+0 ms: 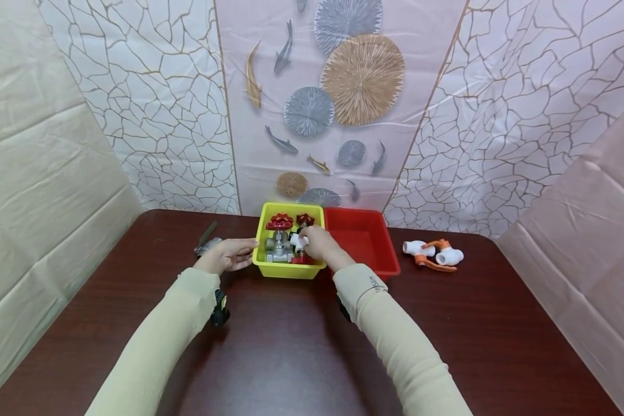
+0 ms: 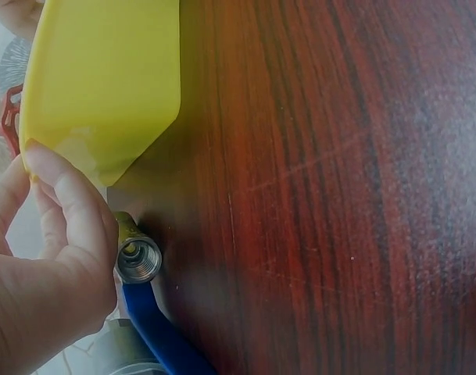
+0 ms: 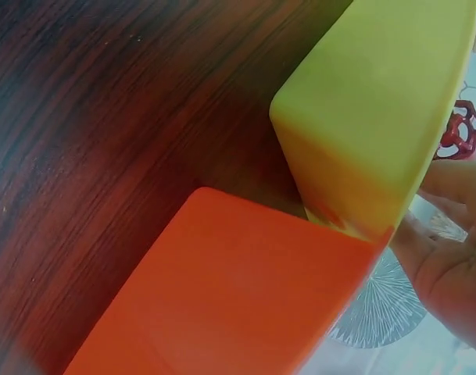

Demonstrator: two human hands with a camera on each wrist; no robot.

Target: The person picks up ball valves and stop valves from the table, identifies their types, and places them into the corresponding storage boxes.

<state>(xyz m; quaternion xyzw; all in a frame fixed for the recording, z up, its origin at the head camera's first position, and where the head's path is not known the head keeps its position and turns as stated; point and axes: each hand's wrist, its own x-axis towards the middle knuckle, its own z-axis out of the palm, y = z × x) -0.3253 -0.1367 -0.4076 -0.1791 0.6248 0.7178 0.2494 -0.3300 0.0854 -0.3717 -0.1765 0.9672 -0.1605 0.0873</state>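
My left hand (image 1: pixel 234 254) pinches the left rim of a yellow bin (image 1: pixel 286 270) between thumb and fingers; the left wrist view shows the fingertips at the bin's corner. Over the right side of this bin my right hand (image 1: pixel 318 241) reaches in, its fingers on a white plastic valve (image 1: pixel 297 241). Their tips are hidden in the head view. Beside it in the bin stands a metal gate valve (image 1: pixel 279 245) with a red handwheel (image 1: pixel 280 221). Another dark red handwheel (image 1: pixel 305 219) shows at the back of the bin.
A red bin (image 1: pixel 361 240) adjoins the yellow one on the right. Farther right lie white valves (image 1: pixel 449 256) with orange handles. Left of my left hand are metal valves (image 1: pixel 208 247), one with a blue lever (image 2: pixel 155 324). A patterned backdrop rises behind the table.
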